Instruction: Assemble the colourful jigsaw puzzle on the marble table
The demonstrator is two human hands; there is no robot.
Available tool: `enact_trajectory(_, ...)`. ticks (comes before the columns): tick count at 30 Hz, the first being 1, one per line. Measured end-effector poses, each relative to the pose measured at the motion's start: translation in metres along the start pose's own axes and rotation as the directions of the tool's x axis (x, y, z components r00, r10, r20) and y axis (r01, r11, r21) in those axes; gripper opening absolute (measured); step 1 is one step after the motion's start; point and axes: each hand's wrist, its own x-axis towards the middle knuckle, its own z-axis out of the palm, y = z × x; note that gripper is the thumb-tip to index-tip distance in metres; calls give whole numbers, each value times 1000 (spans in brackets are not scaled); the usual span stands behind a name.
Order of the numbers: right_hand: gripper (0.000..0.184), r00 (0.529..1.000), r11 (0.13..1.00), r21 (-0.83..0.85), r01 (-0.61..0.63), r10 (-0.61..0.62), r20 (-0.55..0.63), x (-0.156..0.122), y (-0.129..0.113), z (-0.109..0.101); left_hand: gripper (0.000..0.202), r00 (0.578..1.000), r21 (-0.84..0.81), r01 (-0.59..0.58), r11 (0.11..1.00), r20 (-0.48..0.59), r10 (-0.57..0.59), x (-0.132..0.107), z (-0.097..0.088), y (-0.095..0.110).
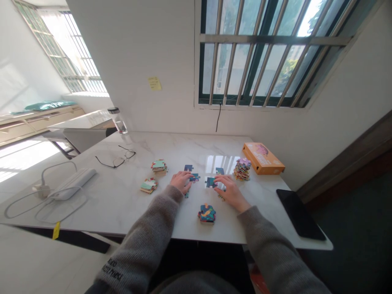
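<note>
My left hand (181, 182) rests on the white marble table (122, 200), its fingers curled down onto a blue jigsaw piece (194, 177). My right hand (229, 191) lies beside it with fingers pressed on another blue piece (210, 182). Two more loose blue pieces (188, 167) (219, 170) lie just beyond the hands. A small pile of colourful pieces (207, 213) sits near the front edge between my forearms. Both arms wear grey sleeves.
Stacks of pieces stand at the left (159, 166) (149, 185) and at the right (242, 169), next to an orange box (262, 157). Glasses (118, 160), a power strip with cables (72, 183), a bottle (117, 120) and a dark tablet (300, 214) also lie on the table.
</note>
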Motion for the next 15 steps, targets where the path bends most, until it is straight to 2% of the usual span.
enact_trajectory(3, 20, 1000, 1000, -7, -7, 7, 28, -1, -2, 2, 39, 992, 49, 14, 999, 125, -20, -1, 2, 2)
enact_trajectory(6, 21, 999, 1000, -7, -4, 4, 44, 0, -6, 5, 38, 987, 15, -5, 1000, 159, 3, -1, 7, 4)
enact_trajectory(8, 21, 998, 1000, -1, 1, -1, 59, 1, -8, 8, 38, 990, -24, -25, 999, 136, 28, -1, 12, 5)
enact_trajectory(10, 21, 997, 1000, 18, 8, -10, 72, 4, -9, 12, 47, 993, -81, -69, 994, 89, 76, -1, 16, 5)
enact_trajectory(13, 22, 998, 998, 57, 19, -23, 64, 8, -9, 15, 72, 980, -178, -197, 964, -3, 200, 0, 18, 6)
enact_trajectory(15, 24, 998, 996, 83, 20, -24, 51, 10, -11, 17, 69, 962, -222, -272, 936, -43, 269, 2, 17, 7)
